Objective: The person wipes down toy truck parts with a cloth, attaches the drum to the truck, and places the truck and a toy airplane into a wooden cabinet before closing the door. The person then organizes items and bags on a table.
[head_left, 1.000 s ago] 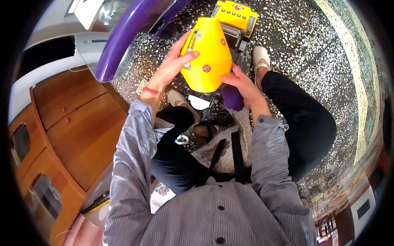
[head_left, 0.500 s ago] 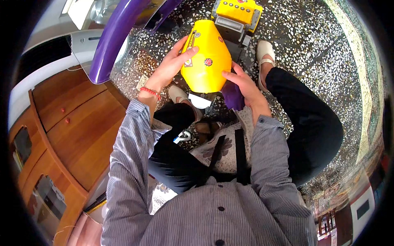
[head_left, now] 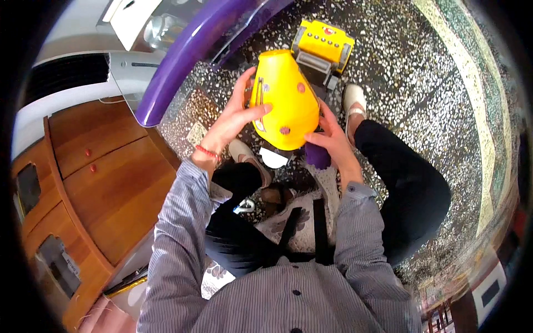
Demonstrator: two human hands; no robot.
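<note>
Both hands hold a yellow barrel-shaped toy part [head_left: 285, 100] with round stickers on its side. My left hand [head_left: 236, 116] grips its left side, thumb lying across the front, a red bracelet on the wrist. On the lower right side my right hand [head_left: 335, 140] presses against it, with a purple cloth-like thing [head_left: 317, 156] just below that hand. A yellow and grey toy vehicle piece [head_left: 323, 44] stands on the floor beyond the barrel. Under the barrel, a white curved piece [head_left: 274, 157] shows in part.
A purple curved tube [head_left: 183, 61] edges a glass top at the upper left. Below it stands a brown wooden cabinet [head_left: 111, 183]. My shoes [head_left: 354, 100] rest on the speckled floor [head_left: 411, 61]. A patterned cloth [head_left: 300, 219] lies between my legs.
The yellow barrel and both hands sit lower in view, and the barrel's top has tipped to show its rim. The purple tube and toy vehicle also appear lower than half a second ago.
</note>
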